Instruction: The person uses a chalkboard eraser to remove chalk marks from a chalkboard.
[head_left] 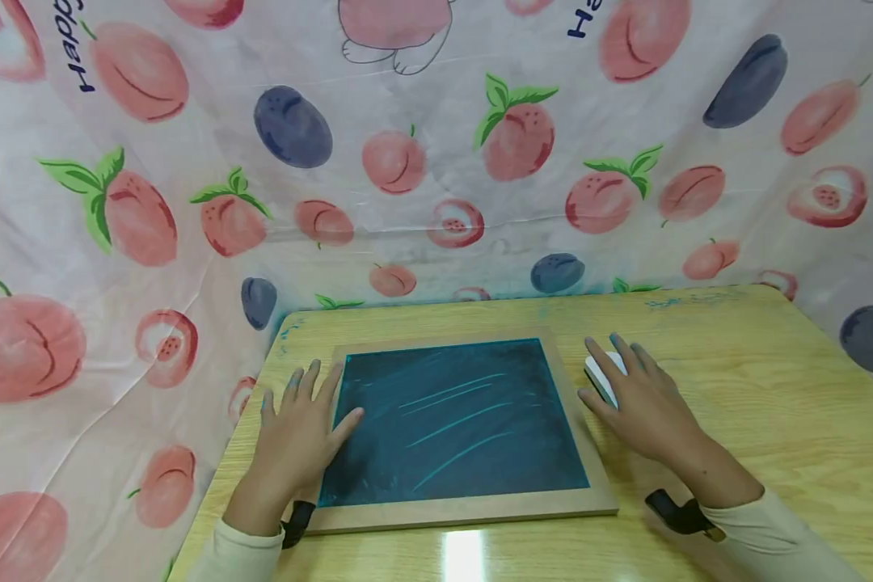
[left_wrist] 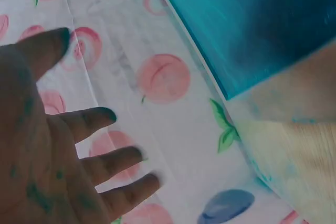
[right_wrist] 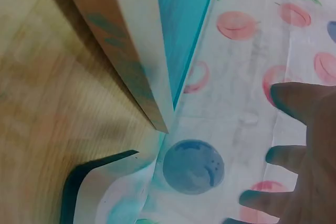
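A small blackboard (head_left: 466, 420) in a pale wooden frame lies on the table, with several light blue chalk strokes slanting across it. My left hand (head_left: 294, 444) is over the board's left edge, fingers spread and nothing held. Blue-green smears mark the palm of that left hand (left_wrist: 47, 150) in the left wrist view. To the right of the board, my right hand (head_left: 643, 408) hovers over a white eraser (head_left: 616, 365) with a dark underside, partly covering it. In the right wrist view the eraser (right_wrist: 113, 190) sits apart from the right hand's fingers (right_wrist: 294, 103), whose tips are stained.
The yellow wood-grain table (head_left: 757, 388) extends to the right of the board. Behind and to the left hangs a white cloth (head_left: 422, 105) printed with peaches and dark blue fruit. Blue chalk smudges (head_left: 691, 299) show along the table's back edge.
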Motion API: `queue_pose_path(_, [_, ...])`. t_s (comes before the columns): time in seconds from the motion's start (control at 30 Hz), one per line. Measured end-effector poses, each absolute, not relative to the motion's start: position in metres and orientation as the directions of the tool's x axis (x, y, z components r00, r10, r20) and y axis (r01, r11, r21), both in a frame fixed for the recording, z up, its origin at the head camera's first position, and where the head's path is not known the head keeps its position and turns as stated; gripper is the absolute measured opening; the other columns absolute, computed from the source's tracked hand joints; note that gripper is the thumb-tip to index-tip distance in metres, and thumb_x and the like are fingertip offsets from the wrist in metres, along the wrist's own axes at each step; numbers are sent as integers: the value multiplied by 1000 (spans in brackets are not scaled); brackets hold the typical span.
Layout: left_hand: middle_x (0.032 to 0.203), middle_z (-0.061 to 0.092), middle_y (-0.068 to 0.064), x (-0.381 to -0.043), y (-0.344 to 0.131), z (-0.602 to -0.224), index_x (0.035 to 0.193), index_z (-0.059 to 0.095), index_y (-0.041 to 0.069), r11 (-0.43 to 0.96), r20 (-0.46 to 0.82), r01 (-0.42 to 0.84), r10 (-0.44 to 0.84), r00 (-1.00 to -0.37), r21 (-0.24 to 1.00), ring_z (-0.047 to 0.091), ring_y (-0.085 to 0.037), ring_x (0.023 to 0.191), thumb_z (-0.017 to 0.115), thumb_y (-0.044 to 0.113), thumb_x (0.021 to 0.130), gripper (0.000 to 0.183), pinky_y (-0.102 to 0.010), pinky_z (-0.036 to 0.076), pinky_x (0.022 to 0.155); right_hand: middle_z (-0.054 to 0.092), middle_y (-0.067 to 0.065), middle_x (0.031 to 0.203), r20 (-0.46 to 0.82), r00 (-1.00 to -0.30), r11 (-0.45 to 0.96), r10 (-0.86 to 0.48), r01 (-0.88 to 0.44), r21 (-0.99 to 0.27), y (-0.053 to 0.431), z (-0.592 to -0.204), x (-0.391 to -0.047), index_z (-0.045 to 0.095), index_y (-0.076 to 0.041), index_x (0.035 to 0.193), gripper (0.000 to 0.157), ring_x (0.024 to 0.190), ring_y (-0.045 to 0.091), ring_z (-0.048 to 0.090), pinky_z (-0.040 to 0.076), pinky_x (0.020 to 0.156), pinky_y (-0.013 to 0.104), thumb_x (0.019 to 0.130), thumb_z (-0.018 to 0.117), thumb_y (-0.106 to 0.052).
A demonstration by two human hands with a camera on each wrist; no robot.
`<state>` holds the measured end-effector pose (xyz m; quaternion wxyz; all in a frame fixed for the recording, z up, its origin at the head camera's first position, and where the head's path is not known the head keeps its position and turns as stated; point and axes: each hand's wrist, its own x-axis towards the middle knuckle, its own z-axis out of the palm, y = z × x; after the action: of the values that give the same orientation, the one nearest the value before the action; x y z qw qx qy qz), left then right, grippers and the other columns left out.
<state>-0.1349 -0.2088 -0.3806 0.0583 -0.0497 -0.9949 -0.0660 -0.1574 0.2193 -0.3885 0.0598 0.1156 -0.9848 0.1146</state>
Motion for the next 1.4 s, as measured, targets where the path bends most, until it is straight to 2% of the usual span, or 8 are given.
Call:
queue_pose_path(0.1, [135,44,-19,-140,-221,-382,146,28,21,982,100,90,74,-992,166,48,-40,117,34,60,92,67,-63,38,90,28,28,143,160,-965,940,-207,-241,-243,222,-388,-160,25,-18,147,67,125,53,30,34,88,68,92,50,-46])
queue_pose_path(0.27, [119,56,-21,-151,-250,-390,142,36,11,951,-57,34,54,-997,309,57,-38,104,32,53,96,63,-53,47,82,33,32,138,158,-970,925,-183,-225,-308,227,-395,-170,34,-11,142,61,119,54,34,39,81,67,91,55,-35])
queue_pose_path(0.47, [109,63,-19,-160,-272,-410,142,33,7,896,-219,-26,80,-972,444,60,-32,101,38,40,98,56,-51,45,87,30,36,136,116,-982,927,-149,-180,-329,239,-407,-177,36,-5,140,63,117,59,31,34,81,72,88,61,-29])
queue_pose_path(0.53, [115,61,-20,-163,-274,-418,142,33,8,878,-237,-33,92,-967,478,59,-32,106,39,38,98,54,-52,43,90,30,37,135,93,-986,928,-139,-162,-334,244,-410,-179,36,-3,140,63,116,60,31,34,80,72,87,61,-27])
queue_pose_path(0.77, [88,60,-7,-169,-278,-436,144,31,14,799,-322,-82,143,-936,596,54,-17,75,47,26,95,53,-31,42,67,36,40,129,11,-988,932,-152,-147,-331,253,-424,-184,34,2,140,68,110,60,36,39,80,67,86,63,-27])
queue_pose_path(1.0, [97,65,-7,-171,-283,-439,145,29,13,776,-332,-100,146,-932,623,59,-14,83,49,28,95,56,-34,45,76,44,39,121,18,-982,913,-186,-180,-365,251,-432,-186,36,4,138,67,107,55,44,42,79,61,84,65,-22])
queue_pose_path(1.2, [86,65,-7,-171,-283,-440,146,24,14,703,-346,-110,203,-916,702,56,-16,64,46,25,96,56,-32,45,60,43,40,121,9,-983,917,-182,-173,-360,250,-434,-187,34,3,139,67,103,55,45,45,70,55,84,64,-20])
queue_pose_path(1.4, [61,49,-5,-172,-284,-443,148,15,15,611,-376,-143,272,-886,779,38,-15,40,44,22,97,59,-32,39,40,43,40,121,1,-985,922,-172,-162,-352,252,-435,-188,34,4,139,69,102,54,46,45,69,52,83,65,-21])
